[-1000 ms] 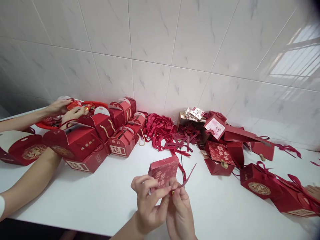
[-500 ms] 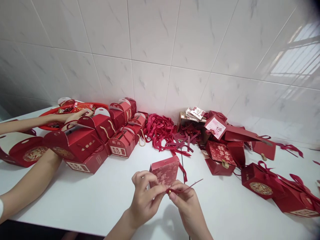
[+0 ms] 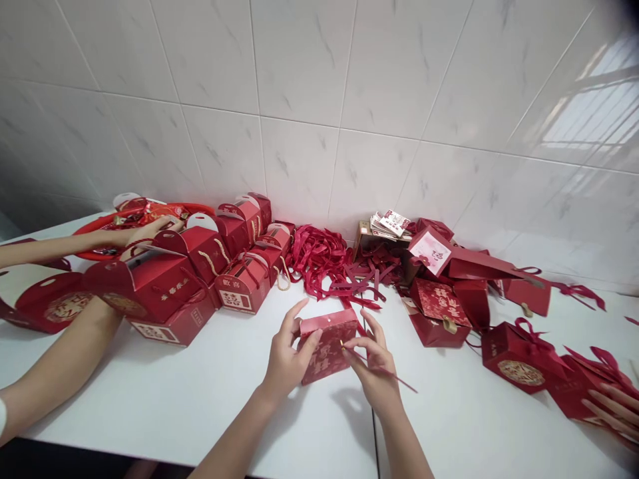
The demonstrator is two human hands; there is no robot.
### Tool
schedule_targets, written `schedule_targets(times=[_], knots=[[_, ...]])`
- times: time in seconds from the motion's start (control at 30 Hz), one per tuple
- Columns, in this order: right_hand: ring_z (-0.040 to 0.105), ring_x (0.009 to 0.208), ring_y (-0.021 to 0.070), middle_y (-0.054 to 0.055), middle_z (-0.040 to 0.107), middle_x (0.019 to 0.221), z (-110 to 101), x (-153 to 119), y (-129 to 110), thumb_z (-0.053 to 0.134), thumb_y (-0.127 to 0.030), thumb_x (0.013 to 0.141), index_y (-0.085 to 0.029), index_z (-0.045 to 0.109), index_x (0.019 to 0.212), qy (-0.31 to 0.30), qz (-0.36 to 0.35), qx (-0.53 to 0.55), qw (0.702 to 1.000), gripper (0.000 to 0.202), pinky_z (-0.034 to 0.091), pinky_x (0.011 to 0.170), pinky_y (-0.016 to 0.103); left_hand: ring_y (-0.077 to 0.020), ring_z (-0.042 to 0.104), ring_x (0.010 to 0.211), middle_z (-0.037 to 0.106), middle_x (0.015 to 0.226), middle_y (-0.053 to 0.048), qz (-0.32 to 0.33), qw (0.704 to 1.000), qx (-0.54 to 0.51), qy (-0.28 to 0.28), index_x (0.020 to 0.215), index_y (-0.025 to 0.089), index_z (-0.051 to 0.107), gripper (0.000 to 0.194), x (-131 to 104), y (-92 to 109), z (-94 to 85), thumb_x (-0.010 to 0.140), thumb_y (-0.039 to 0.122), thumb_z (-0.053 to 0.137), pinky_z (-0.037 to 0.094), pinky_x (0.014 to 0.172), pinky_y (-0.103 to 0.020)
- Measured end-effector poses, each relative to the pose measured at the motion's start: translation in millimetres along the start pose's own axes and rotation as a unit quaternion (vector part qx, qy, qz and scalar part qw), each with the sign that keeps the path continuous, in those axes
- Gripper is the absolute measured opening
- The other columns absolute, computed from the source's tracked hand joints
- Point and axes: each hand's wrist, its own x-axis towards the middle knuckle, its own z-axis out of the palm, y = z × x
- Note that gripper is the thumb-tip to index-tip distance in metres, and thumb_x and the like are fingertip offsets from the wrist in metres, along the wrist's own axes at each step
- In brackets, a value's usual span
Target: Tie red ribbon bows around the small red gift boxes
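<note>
In front of me a small red patterned box (image 3: 327, 356) stands tilted on the white table, a small hole in its pink upper face. My left hand (image 3: 288, 356) grips its left side, thumb on the front and fingers behind. At the box's right edge, my right hand (image 3: 377, 372) pinches a dark red ribbon (image 3: 403, 382) between thumb and forefinger. A small gold piece (image 3: 342, 344) shows at the fingertips, and the ribbon's loose end trails to the right. Behind the box lies a heap of red ribbons (image 3: 319, 259).
A co-worker's hands reach among stacked red gift boxes (image 3: 164, 283) and a red tray (image 3: 90, 253) at left. At right are more boxes (image 3: 439, 313), some with bows, and another person's hand (image 3: 616, 409). Cards (image 3: 392, 224) lie at the back by the tiled wall.
My left hand has moved from the ribbon to the box's side. My right hand has shifted slightly up and right with the ribbon. Another person's hand has appeared at far right.
</note>
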Motion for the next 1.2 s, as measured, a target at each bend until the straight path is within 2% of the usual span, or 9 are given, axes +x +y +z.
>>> schedule_targets(times=[0.1,0.17,0.3,0.6,0.8,0.9,1.03,1.13,1.2], knots=[[0.043,0.124,0.0267,0.005,0.034,0.143,2,4,4,0.067,-0.034,0.078,-0.024,0.07,0.077,-0.026,-0.011,-0.01,1.0,0.011,0.034,0.103,0.041,-0.0146,0.059,0.075,0.063,0.082,-0.003,0.023,0.999,0.021,-0.03,0.096,0.019,0.066,0.018,-1,-1,-0.5,0.086,0.029,0.055,0.046,0.071,-0.025],[0.049,0.117,0.0254,0.006,0.035,0.142,4,5,4,0.067,-0.034,0.079,-0.024,0.071,0.079,-0.027,-0.019,-0.021,0.999,0.011,0.039,0.098,0.039,-0.0159,0.06,0.08,0.063,0.085,-0.005,0.038,0.998,0.026,-0.033,0.087,0.018,0.068,0.018,-1,-2,-0.1,0.086,0.029,0.054,0.047,0.074,-0.026],[0.055,0.109,0.0236,0.007,0.038,0.14,9,3,-1,0.065,-0.032,0.081,-0.024,0.071,0.081,-0.003,-0.026,-0.036,0.999,0.01,0.045,0.09,0.037,-0.0201,0.06,0.099,0.063,0.106,-0.009,0.022,0.999,0.0,-0.025,0.085,0.018,0.067,0.018,-4,-2,3.6,0.086,0.03,0.054,0.045,0.087,-0.03],[0.058,0.099,0.0232,0.011,0.046,0.129,16,2,-1,0.066,-0.032,0.079,-0.021,0.07,0.079,0.02,-0.029,-0.043,0.998,0.011,0.048,0.082,0.037,-0.0159,0.064,0.075,0.07,0.083,-0.004,-0.07,0.993,-0.083,-0.051,0.086,0.016,0.064,0.02,-12,2,10.6,0.087,0.035,0.055,0.049,0.068,-0.024],[0.053,0.1,0.0201,0.008,0.05,0.115,28,-7,2,0.066,-0.031,0.08,-0.024,0.046,0.102,0.082,-0.002,0.052,0.995,0.031,0.047,0.08,0.034,-0.0174,0.065,0.077,0.071,0.089,-0.007,-0.073,0.988,-0.112,-0.073,0.09,0.015,0.065,0.025,-21,5,6.8,0.086,0.039,0.057,0.05,0.071,-0.026],[0.052,0.079,0.0147,0.003,0.049,0.094,20,-10,-4,0.065,-0.032,0.081,-0.026,0.038,0.114,0.01,0.007,0.103,0.995,0.043,0.046,0.069,0.028,-0.0199,0.065,0.082,0.07,0.086,-0.01,-0.078,0.976,-0.163,-0.12,0.087,0.013,0.067,0.038,-23,4,-5.3,0.086,0.048,0.052,0.049,0.075,-0.028],[0.046,0.073,0.0118,0.001,0.046,0.088,0,-15,-20,0.068,-0.03,0.079,-0.024,0.042,0.116,-0.182,0.05,0.15,0.97,0.045,0.04,0.066,0.025,-0.0193,0.065,0.071,0.068,0.078,-0.01,-0.152,0.946,-0.237,-0.162,0.077,0.013,0.065,0.047,-13,5,-20.6,0.091,0.051,0.041,0.048,0.061,-0.028],[0.045,0.075,0.0117,0.002,0.049,0.087,-6,-20,-29,0.075,-0.029,0.071,-0.02,0.049,0.103,-0.319,0.098,0.198,0.922,0.042,0.038,0.066,0.024,-0.0199,0.063,0.089,0.066,0.101,-0.01,-0.145,0.947,-0.218,-0.184,0.098,0.017,0.064,0.026,-3,13,-21.1,0.088,0.038,0.054,0.047,0.065,-0.026],[0.047,0.074,0.0119,0.002,0.052,0.085,-4,-23,-31,0.079,-0.028,0.066,-0.019,0.051,0.098,-0.377,0.127,0.226,0.889,0.044,0.038,0.065,0.024,-0.0205,0.059,0.102,0.062,0.117,-0.011,-0.121,0.93,-0.241,-0.248,0.119,0.021,0.055,0.034,1,20,-16.6,0.088,0.035,0.056,0.046,0.079,-0.029]])
